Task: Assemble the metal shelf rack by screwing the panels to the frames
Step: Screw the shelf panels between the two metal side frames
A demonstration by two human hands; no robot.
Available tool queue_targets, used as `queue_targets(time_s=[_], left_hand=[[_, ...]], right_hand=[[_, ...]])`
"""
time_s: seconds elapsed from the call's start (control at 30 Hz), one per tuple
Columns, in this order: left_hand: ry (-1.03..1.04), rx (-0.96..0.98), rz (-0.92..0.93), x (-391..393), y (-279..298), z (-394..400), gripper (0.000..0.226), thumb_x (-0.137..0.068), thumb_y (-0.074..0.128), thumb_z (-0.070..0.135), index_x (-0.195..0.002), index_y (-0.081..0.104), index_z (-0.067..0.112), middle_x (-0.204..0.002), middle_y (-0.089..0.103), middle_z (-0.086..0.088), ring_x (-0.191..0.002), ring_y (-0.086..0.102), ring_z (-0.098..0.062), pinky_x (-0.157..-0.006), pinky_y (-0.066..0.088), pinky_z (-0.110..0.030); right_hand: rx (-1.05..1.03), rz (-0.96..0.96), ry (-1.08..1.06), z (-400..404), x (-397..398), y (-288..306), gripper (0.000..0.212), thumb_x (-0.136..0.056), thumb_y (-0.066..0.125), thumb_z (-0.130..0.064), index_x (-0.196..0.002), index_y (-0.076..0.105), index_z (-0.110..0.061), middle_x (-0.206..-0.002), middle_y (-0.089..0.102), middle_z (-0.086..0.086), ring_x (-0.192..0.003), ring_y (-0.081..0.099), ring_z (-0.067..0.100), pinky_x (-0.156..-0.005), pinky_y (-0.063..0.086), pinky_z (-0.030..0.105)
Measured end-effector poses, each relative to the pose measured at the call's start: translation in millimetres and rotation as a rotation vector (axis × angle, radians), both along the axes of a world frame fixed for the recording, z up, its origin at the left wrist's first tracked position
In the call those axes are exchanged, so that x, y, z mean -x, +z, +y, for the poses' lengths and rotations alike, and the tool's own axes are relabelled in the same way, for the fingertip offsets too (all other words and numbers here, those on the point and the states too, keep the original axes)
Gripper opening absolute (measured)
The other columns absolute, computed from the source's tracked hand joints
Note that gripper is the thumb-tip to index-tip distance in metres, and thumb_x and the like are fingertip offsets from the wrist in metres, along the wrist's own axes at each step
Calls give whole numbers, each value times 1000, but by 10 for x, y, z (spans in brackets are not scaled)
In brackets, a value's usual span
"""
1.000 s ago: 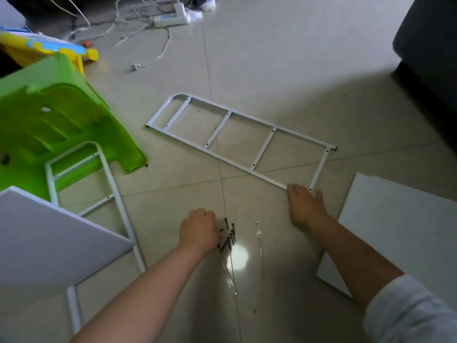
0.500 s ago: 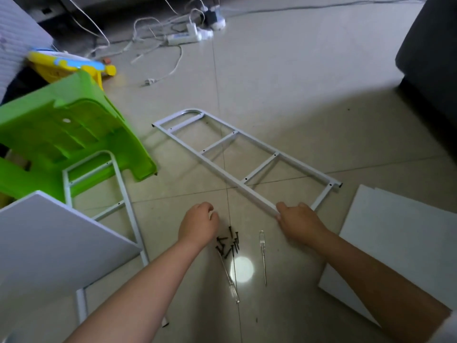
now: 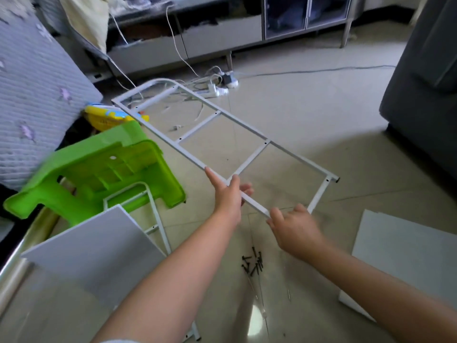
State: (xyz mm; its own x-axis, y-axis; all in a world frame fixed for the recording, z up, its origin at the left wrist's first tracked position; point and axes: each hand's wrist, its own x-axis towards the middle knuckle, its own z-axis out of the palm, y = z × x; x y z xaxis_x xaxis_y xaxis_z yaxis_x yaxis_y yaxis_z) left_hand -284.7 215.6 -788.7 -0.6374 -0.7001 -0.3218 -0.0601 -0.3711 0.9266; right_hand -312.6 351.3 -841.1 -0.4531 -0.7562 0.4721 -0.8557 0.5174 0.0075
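Observation:
A white ladder-shaped metal frame (image 3: 197,125) is lifted off the floor, slanting from upper left to lower right. My left hand (image 3: 228,195) grips its near rail, thumb over the top. My right hand (image 3: 294,227) holds the same rail at its lower end, near the corner. A second white frame (image 3: 154,214) lies on the floor at the left, with a grey-white panel (image 3: 96,246) attached over it. Another white panel (image 3: 405,258) lies flat at the right. Several black screws (image 3: 252,264) and a thin screwdriver (image 3: 258,297) lie on the tiles between my forearms.
An overturned green plastic stool (image 3: 99,169) lies at the left, beside a yellow toy (image 3: 108,116) and a grey quilted mattress (image 3: 29,95). A power strip with cables (image 3: 217,87) sits at the back before a low cabinet. A dark sofa (image 3: 425,95) stands at the right.
The frame lay flat on the floor with only my right hand at its end. Now both hands hold its near rail and it is raised. My left hand left the screws.

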Motion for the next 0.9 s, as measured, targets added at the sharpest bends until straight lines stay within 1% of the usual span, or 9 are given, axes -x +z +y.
queue_targets(time_s=[0.1, 0.2, 0.33, 0.47, 0.57, 0.63, 0.7, 0.77, 0.9], left_hand=[[222, 83, -2, -172, 254, -128, 70, -98, 29, 3, -146, -2, 42, -105, 54, -20, -50, 34, -13, -34, 34, -13], [372, 157, -18, -470, 492, -391, 64, -99, 27, 4, -147, 6, 40, -125, 51, -29, -49, 32, -15, -29, 29, -11], [434, 258, 20, -1030, 718, -850, 61, -99, 27, 5, -148, 7, 35, -72, 47, -4, -50, 32, -12, -33, 26, -12], [411, 257, 57, -1564, 921, -1178, 51, -100, 32, 8, -146, 16, 23, -66, 44, -5, -34, 32, -3, -31, 22, -10], [379, 248, 110, -1937, 1021, -1320, 26, -100, 32, 6, -124, 31, 16, -64, 45, -9, -24, 24, 1, -31, 18, -9], [388, 227, 97, -2160, 1055, -1434, 28, -100, 34, 5, -127, 34, 4, -65, 46, -10, -23, 23, 1, -30, 18, -8], [365, 209, 94, -2362, 1094, -1579, 8, -98, 38, 4, -104, 43, 1, -62, 50, -11, -23, 24, 1, -29, 18, -8], [352, 154, 97, -2551, 1159, -1743, 17, -97, 43, 5, -80, 40, 10, -50, 56, -6, -24, 27, 0, -29, 21, -8], [258, 121, 8, -2746, 1110, -1941, 17, -95, 49, 11, -80, 43, 18, -65, 58, -4, -29, 45, -3, -33, 33, -9]], right_hand=[[85, -38, 34, -216, -280, 308, 31, -81, 37, -26, -55, 51, -16, -36, 49, 1, -26, 41, 18, -53, 33, 24], [278, -140, 150, -320, -508, 565, 33, -85, 37, -26, -64, 60, -12, -50, 58, -1, -41, 52, 20, -62, 24, 30], [281, -135, 81, -403, -531, 801, 40, -84, 36, -31, -94, 66, -6, -90, 66, 7, -83, 64, 29, -81, 42, 34], [63, -519, -83, -687, -619, 1194, 48, -94, 36, -32, -134, 38, -5, -133, 44, 13, -122, 42, 31, -98, 35, 38], [-2, -1029, -113, -1061, -830, 1418, 29, -96, 39, -27, -116, 46, -6, -99, 58, 14, -79, 59, 28, -67, 45, 31], [101, -1234, -78, -1274, -1002, 1437, 22, -96, 38, -23, -88, 48, -6, -67, 53, 11, -48, 45, 21, -46, 37, 22], [217, -1247, -48, -1474, -1135, 1392, 29, -96, 41, -24, -71, 44, -9, -55, 41, 6, -41, 35, 17, -40, 28, 19], [291, -1245, -23, -1661, -1270, 1373, 35, -96, 44, -25, -64, 41, -12, -53, 37, 5, -41, 33, 16, -38, 25, 18], [323, -1242, -12, -2055, -1371, 1241, 37, -95, 45, -21, -60, 37, -12, -54, 36, 5, -44, 32, 16, -43, 27, 22]])
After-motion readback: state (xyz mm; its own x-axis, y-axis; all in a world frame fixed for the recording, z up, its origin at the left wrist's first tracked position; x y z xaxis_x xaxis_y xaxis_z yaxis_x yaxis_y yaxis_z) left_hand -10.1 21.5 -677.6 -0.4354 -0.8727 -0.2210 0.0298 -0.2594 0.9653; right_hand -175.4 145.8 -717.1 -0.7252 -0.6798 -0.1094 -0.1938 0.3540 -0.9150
